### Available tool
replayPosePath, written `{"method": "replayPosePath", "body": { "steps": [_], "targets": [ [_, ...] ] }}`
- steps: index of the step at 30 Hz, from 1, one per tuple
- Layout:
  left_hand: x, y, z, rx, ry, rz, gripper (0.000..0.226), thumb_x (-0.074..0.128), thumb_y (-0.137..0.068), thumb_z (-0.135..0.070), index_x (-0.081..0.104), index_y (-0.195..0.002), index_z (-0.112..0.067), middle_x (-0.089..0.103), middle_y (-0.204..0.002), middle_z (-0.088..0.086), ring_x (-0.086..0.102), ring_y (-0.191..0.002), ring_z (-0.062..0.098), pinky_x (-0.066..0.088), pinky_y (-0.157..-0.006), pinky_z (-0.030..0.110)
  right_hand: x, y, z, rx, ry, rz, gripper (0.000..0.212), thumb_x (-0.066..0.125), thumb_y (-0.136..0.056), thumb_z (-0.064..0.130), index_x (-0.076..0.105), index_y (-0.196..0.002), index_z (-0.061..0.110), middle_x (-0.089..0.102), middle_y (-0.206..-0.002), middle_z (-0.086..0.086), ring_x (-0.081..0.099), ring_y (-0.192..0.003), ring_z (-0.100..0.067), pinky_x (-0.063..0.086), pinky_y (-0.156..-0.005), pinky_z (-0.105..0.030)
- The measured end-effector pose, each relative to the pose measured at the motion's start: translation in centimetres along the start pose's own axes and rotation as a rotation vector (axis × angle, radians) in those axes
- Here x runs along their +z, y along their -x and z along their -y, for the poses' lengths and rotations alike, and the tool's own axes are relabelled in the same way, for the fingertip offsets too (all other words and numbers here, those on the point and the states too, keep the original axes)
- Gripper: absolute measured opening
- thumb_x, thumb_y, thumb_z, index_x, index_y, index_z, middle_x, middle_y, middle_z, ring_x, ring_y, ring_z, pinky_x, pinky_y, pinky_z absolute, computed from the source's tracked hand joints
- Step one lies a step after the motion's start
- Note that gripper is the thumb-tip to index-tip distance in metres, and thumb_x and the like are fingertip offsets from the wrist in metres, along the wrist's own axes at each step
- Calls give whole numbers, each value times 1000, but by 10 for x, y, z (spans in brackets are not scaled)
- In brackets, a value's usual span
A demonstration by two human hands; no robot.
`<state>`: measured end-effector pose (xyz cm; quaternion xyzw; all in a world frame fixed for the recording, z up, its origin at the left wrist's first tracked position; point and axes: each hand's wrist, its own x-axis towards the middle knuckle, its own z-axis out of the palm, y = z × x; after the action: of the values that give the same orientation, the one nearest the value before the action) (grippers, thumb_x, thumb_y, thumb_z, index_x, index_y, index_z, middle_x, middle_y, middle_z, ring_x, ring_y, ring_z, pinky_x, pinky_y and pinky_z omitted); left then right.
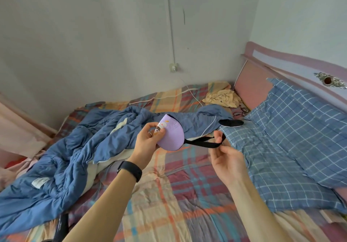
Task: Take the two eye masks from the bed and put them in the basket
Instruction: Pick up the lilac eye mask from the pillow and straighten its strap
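The left hand (148, 140) pinches the purple mask (171, 135) above the bed (180, 194); the right hand (228, 159) grips its black strap (204, 142) at 3 o'clock. The black mask (231, 123) lies at 2 o'clock on the quilt's (75, 147) edge beside the pillow (293, 138). Bare plaid sheet spreads below.

Lilac eye mask (171, 134) held aloft, black eye mask (231, 123) on bedding

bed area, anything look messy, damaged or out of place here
Yes. The pink headboard has a ragged bare patch where its covering has torn away beside the blue checked pillow. The blue quilt lies bunched up, and a black eye mask sits loose at the pillow's edge.
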<state>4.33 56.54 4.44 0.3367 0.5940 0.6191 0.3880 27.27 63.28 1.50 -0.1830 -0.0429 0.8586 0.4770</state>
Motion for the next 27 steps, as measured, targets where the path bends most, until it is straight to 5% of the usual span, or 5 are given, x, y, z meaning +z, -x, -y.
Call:
{"method": "replayPosePath", "body": {
  "steps": [4, 9, 12, 15, 27],
  "targets": [
    [7, 0, -9, 89, -230, 96, 18, 70, -87, -28, 63, -101, -19, 66, -88, 2, 59, -79, 20, 51, -71, 44, 15, -15, -3, -5, 333, -77, 30, 43, -99, -5, 64, -117, 5, 69, -117, -15, 57, -54, -9, 55, -55, -23],
    [14, -2, -16, 176, -649, 202, 10, 68, -89, -29, 64, -95, -23, 52, -55, -12, 41, -46, 4, 31, -48, 13, 32, -19, -10, -101, 1106, 59, 27, 70, -88, 33, 75, -94, 8, 69, -97, -13, 63, -90, -22, 53, -72, -28],
    [17, -1, -20, 172, -813, 251, 13, 69, -88, -33, 65, -97, -24, 56, -60, -17, 50, -52, -1, 36, -51, 10, 43, -17, -15, -164, 1312, 152, 23, 68, -91, 33, 77, -99, 13, 77, -98, -3, 70, -95, -9, 53, -71, -14],
    [15, 0, -25, 161, -883, 267, 17, 69, -86, -35, 66, -100, -26, 64, -83, -17, 59, -72, -3, 41, -59, 7, 46, -22, -23, -209, 1462, 190, 10, 74, -85, 30, 77, -90, 23, 77, -90, 3, 71, -90, -11, 57, -80, -33],
    [-4, 9, -10, -120, -139, -7, 11, 65, -90, -19, 65, -96, -10, 67, -97, 12, 65, -86, 27, 55, -75, 47, 21, -3, -58, -249, 1438, 207, 49, 59, -96, 33, 44, -64, 0, 33, -59, -7, 31, -56, -12, 25, -52, -22]
  ]
}}
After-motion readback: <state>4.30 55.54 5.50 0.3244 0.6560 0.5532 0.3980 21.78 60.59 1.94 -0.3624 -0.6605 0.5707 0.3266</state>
